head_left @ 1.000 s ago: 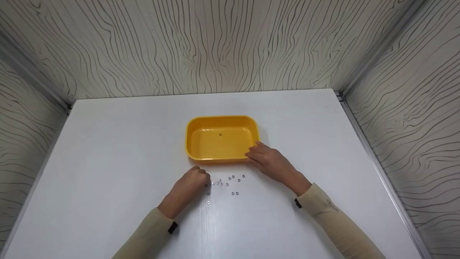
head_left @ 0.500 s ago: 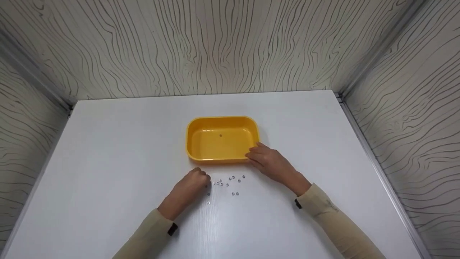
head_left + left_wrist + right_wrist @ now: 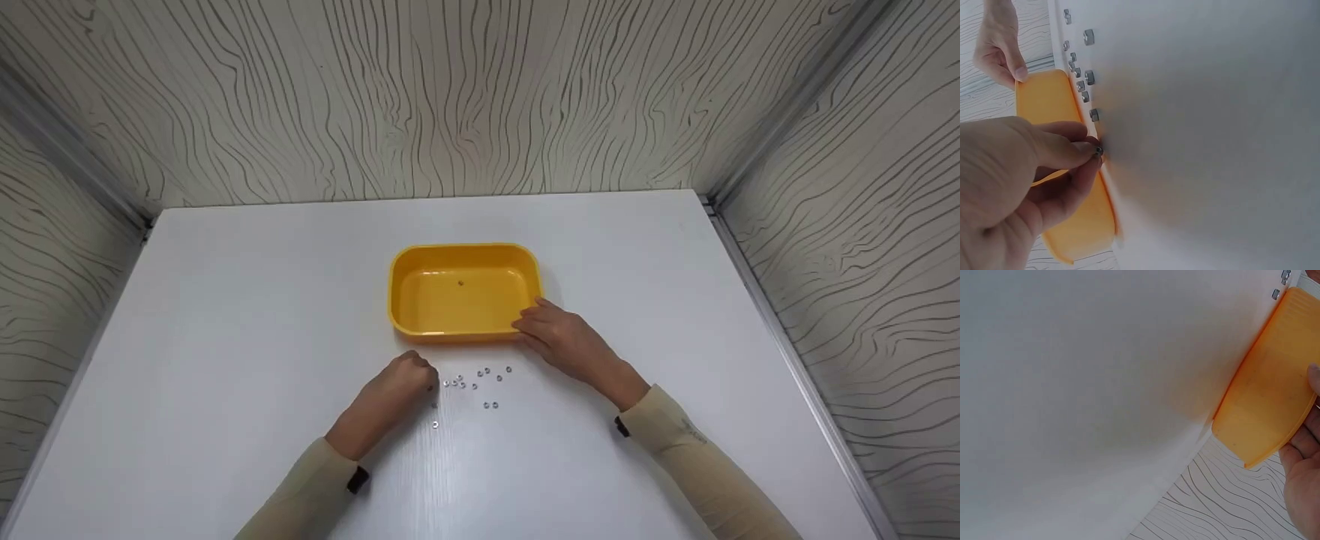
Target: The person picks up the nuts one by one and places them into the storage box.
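A yellow plastic bin [image 3: 465, 337] stands on the white table, with one small metal nut [image 3: 460, 283] on its floor. My right hand [image 3: 566, 341] grips the bin's near right corner, thumb on the outer wall and fingers over the rim. In front of the bin, low over the table, is my left hand [image 3: 397, 386]. Its thumb and fingertips pinch a hex nut [image 3: 1098, 151], as the left wrist view shows. Several more loose nuts [image 3: 463, 385] lie scattered just right of that hand. The nearest one, a nut [image 3: 1094, 115], sits just beyond the fingertips.
Two nuts [image 3: 490, 405] lie side by side closer to me, and a single nut [image 3: 435, 424] lies near the left wrist. Wood-grain-patterned panels [image 3: 465, 97] enclose the white table [image 3: 262, 300] at the back and sides, with metal rails [image 3: 802, 352] along the edges.
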The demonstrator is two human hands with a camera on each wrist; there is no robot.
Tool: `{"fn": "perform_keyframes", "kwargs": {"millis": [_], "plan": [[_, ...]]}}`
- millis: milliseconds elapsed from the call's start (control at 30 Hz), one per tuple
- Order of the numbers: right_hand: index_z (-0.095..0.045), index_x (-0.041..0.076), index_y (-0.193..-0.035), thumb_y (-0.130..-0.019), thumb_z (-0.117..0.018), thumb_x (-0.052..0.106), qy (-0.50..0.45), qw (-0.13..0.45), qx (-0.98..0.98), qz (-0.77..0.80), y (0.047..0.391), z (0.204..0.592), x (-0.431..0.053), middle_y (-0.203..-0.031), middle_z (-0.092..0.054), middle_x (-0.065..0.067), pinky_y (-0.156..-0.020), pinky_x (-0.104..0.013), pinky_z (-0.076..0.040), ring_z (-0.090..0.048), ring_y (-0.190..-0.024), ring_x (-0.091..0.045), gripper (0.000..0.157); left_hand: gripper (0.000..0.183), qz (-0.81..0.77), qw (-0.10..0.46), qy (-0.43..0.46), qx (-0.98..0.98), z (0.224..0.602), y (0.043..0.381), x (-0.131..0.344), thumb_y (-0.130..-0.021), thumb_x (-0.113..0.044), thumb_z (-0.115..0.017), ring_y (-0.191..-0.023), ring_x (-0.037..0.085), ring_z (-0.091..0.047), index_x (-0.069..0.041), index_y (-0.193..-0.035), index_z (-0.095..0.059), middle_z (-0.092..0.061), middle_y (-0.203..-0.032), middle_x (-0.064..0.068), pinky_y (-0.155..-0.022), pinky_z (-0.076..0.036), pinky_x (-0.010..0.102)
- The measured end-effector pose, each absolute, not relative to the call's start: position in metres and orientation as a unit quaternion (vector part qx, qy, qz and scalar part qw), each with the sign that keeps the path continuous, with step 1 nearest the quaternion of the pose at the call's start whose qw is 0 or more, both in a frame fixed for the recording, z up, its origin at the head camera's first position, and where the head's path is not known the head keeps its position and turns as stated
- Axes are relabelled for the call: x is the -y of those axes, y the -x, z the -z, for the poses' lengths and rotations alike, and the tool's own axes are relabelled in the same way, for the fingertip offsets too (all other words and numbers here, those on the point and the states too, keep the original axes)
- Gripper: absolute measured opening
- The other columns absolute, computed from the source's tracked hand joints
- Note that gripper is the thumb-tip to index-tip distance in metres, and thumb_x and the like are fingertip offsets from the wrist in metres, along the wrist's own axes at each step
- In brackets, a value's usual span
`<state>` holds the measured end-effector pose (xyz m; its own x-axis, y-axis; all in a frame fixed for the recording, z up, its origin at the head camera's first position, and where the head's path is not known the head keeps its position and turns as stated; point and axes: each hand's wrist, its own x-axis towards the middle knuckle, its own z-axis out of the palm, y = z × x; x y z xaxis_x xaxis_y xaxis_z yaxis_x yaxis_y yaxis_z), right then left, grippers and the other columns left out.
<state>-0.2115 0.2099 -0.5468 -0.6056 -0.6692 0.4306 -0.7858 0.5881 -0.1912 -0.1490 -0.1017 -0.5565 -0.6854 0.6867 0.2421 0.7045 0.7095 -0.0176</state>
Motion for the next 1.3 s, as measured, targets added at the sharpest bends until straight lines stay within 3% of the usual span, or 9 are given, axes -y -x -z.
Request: {"fn": "perform_keyframes", "kwargs": {"millis": [200, 400, 500, 633, 1067, 1300], "plan": [[-0.079, 0.005, -0.111, -0.095, -0.078, 0.013, -0.418, 0.157, 0.875, -0.189, 0.212, 0.546, -0.210, -0.110, -0.080, -0.006, -0.115, -0.045, -0.051, -0.076, -0.111, -0.024, 0.019, 0.031, 0.098, 0.088, 0.382, 0.915, 0.556, 0.151, 0.104, -0.075, 0.017, -0.077, -0.074, 0.012, -0.064, -0.013, -0.081, -0.078, -0.078, -0.082, -0.004, -0.069, -0.053, 0.026], [-0.079, 0.005, -0.112, -0.094, -0.079, 0.013, -0.416, 0.152, 0.876, -0.191, 0.212, 0.546, -0.210, -0.110, -0.080, -0.006, -0.114, -0.046, -0.051, -0.076, -0.111, -0.025, 0.020, 0.030, 0.213, 0.028, 0.348, 0.912, 0.549, 0.151, 0.101, -0.084, 0.019, -0.066, -0.073, 0.012, -0.055, -0.009, -0.084, -0.079, -0.072, -0.075, 0.000, -0.068, -0.046, 0.025], [-0.079, 0.005, -0.112, -0.093, -0.079, 0.012, -0.416, 0.154, 0.876, -0.192, 0.212, 0.546, -0.210, -0.110, -0.080, -0.006, -0.114, -0.046, -0.051, -0.076, -0.111, -0.024, 0.020, 0.026, 0.266, 0.009, 0.324, 0.908, 0.544, 0.152, 0.099, -0.086, 0.017, -0.067, -0.077, 0.012, -0.064, -0.004, -0.090, -0.082, -0.076, -0.081, 0.004, -0.071, -0.055, 0.025], [-0.079, 0.006, -0.112, -0.093, -0.079, 0.012, -0.414, 0.157, 0.876, -0.188, 0.212, 0.547, -0.211, -0.110, -0.080, -0.006, -0.115, -0.045, -0.051, -0.076, -0.111, -0.023, 0.020, 0.024, 0.346, -0.022, 0.287, 0.893, 0.537, 0.152, 0.096, -0.089, 0.013, -0.070, -0.090, 0.018, -0.076, -0.002, -0.104, -0.083, -0.082, -0.098, 0.010, -0.081, -0.064, 0.034], [-0.080, 0.007, -0.112, -0.097, -0.076, 0.017, -0.398, 0.140, 0.889, -0.178, 0.211, 0.546, -0.209, -0.110, -0.080, -0.004, -0.117, -0.042, -0.049, -0.075, -0.112, -0.020, 0.019, 0.015, 0.576, -0.090, 0.132, 0.802, 0.514, 0.156, 0.092, -0.094, -0.008, -0.078, -0.097, 0.017, -0.077, -0.010, -0.107, -0.084, -0.082, -0.105, 0.004, -0.088, -0.063, 0.024], [-0.079, 0.007, -0.113, -0.094, -0.079, 0.016, -0.396, 0.139, 0.891, -0.176, 0.210, 0.545, -0.209, -0.112, -0.080, -0.004, -0.116, -0.042, -0.050, -0.075, -0.111, -0.020, 0.021, 0.019, 0.673, -0.112, 0.050, 0.729, 0.504, 0.165, 0.090, -0.094, -0.016, -0.080, -0.103, 0.016, -0.076, -0.010, -0.111, -0.083, -0.082, -0.110, 0.005, -0.096, -0.061, 0.026]]}}
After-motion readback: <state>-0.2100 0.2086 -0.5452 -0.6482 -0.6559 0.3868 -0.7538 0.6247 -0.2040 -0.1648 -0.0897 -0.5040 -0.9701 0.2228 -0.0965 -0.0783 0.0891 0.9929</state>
